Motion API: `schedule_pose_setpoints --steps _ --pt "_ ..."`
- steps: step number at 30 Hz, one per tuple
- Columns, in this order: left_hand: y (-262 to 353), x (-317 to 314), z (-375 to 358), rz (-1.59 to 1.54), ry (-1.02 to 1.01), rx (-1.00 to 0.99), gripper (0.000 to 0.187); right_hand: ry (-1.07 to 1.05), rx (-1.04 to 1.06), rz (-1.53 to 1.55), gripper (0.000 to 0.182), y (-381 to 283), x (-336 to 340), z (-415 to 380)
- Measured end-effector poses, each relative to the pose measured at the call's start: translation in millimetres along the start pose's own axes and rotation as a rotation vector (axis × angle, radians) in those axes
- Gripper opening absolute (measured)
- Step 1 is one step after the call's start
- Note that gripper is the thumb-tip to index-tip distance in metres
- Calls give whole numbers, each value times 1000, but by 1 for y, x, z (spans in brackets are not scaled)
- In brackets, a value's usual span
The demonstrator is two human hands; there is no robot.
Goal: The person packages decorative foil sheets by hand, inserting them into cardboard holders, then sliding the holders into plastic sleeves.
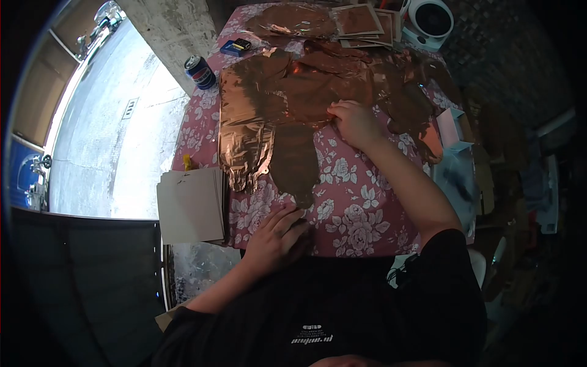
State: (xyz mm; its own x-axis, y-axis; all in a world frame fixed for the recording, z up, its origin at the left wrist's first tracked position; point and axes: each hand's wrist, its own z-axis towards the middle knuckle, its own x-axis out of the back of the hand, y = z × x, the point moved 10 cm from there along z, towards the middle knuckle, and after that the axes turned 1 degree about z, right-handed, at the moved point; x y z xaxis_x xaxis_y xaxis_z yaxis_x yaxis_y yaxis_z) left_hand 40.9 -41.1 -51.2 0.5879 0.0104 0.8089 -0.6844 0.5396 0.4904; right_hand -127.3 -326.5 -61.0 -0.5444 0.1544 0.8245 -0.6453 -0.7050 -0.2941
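Wrinkled copper-coloured foil sheets (330, 82) overlap across the middle of the table. My right hand (358, 124) is closed at the near edge of these sheets, its thumb and fingertips pressed together on the foil. Close to my body, my left hand (282, 229) lies flat on the tablecloth with its fingers stretched out. Just beyond those fingertips ends a long brownish foil strip (295, 159). A shinier foil piece (244, 147) with ragged ends hangs down the left side of the pile.
Grey-white boards (192, 205) are stacked at the table's left front corner. A dark drink can (200, 72) and a blue box (235, 48) stand farther back. Framed panels (361, 21) and a white round-faced device (430, 21) are at the far end. An open light box (454, 129) sits right.
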Motion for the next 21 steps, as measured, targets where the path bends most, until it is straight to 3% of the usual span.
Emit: schedule_pose_setpoints --steps 5,7,9,11,13,16,19,21 --pt "-1 -2 -3 -17 -23 17 36 5 -144 41 21 10 14 1" --pt "-2 -3 -4 -37 -11 8 35 -77 -472 100 22 31 23 2" --pt "-3 -3 -5 -57 -12 4 35 -42 -446 145 26 44 28 8" --pt "-2 -1 -5 -77 -14 -7 36 48 -331 -60 32 47 40 15" --pt "2 10 -6 -136 82 -54 39 82 -323 -35 37 47 47 16" --pt "16 29 -9 -102 149 -103 44 66 -448 49 37 59 48 15" --pt "27 56 14 -104 211 -197 47 -80 -531 166 28 76 35 18" --pt "17 55 43 -185 233 -177 45 -203 -655 406 28 101 11 7"
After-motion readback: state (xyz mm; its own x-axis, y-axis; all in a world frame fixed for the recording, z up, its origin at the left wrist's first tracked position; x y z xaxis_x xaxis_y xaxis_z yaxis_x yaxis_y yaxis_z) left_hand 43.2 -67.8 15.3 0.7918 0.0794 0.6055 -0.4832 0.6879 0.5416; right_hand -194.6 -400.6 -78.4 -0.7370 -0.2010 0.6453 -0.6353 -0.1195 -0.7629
